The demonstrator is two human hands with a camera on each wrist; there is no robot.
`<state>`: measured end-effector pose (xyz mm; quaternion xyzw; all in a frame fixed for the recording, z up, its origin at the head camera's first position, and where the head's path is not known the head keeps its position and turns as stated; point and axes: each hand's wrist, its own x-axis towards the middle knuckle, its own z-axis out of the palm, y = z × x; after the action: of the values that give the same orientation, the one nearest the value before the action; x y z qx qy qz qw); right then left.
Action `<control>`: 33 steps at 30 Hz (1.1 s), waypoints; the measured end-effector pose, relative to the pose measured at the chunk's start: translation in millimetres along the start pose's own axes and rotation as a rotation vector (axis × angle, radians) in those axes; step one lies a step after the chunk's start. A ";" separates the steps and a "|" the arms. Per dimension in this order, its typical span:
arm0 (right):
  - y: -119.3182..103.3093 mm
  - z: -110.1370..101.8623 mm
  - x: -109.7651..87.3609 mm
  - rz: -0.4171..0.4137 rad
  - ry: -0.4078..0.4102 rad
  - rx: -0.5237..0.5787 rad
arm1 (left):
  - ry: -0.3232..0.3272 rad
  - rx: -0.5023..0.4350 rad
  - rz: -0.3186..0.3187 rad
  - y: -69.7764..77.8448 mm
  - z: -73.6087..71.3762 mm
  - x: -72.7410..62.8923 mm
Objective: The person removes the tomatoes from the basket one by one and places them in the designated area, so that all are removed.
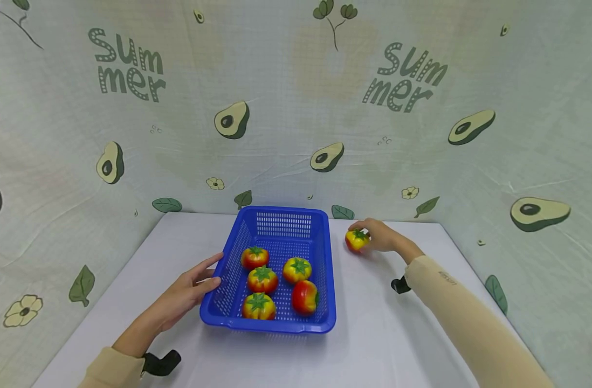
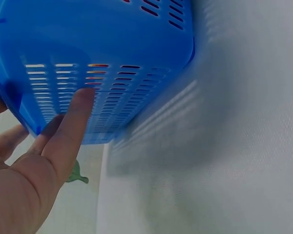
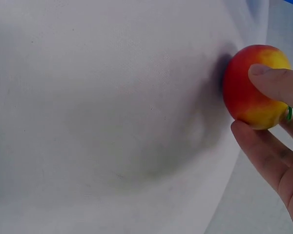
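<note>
My right hand (image 1: 380, 235) holds a red-and-yellow tomato (image 1: 357, 241) with a green leafy top, over the table to the right of the basket. In the right wrist view, the thumb lies across this tomato (image 3: 251, 95) and the fingertips are at its lower side. My left hand (image 1: 191, 288) touches the left side of a blue plastic basket (image 1: 331, 285), fingers fairly straight. The left wrist view has one fingertip against the slotted outer wall (image 2: 112, 53). Inside the basket lie several similar tomatoes (image 1: 262, 279), one of them a redder tomato (image 1: 304, 298) on its side.
A white table (image 1: 383, 334) lies under the basket. Behind and at both sides hangs a pale cloth (image 1: 276, 70) printed with avocados, leaves and lettering. Each wrist wears a black strap mount, such as the left mount (image 1: 162, 364).
</note>
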<state>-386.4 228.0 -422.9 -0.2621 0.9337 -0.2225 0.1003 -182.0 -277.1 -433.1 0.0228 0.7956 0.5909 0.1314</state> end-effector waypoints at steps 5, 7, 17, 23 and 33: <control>1.0 1.9 -1.4 0.006 0.002 0.000 | -0.009 -0.004 0.009 -0.1 -0.4 1.9; 2.5 2.7 -1.5 0.010 0.002 -0.001 | -0.011 -0.004 0.012 -0.4 -0.6 2.7; 3.8 2.9 -1.5 0.025 -0.017 0.004 | -0.005 -0.006 0.006 -1.4 -0.5 2.1; 2.2 0.2 -1.1 0.033 -0.040 0.011 | -0.002 -0.009 0.003 -1.1 -0.3 1.2; -8.1 -16.1 -5.1 0.003 -0.009 -0.001 | 0.001 -0.008 0.001 -3.3 -0.7 0.8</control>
<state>-383.3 230.4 -404.5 -0.2619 0.9337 -0.2207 0.1048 -182.5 -278.7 -436.1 0.0220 0.7934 0.5941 0.1307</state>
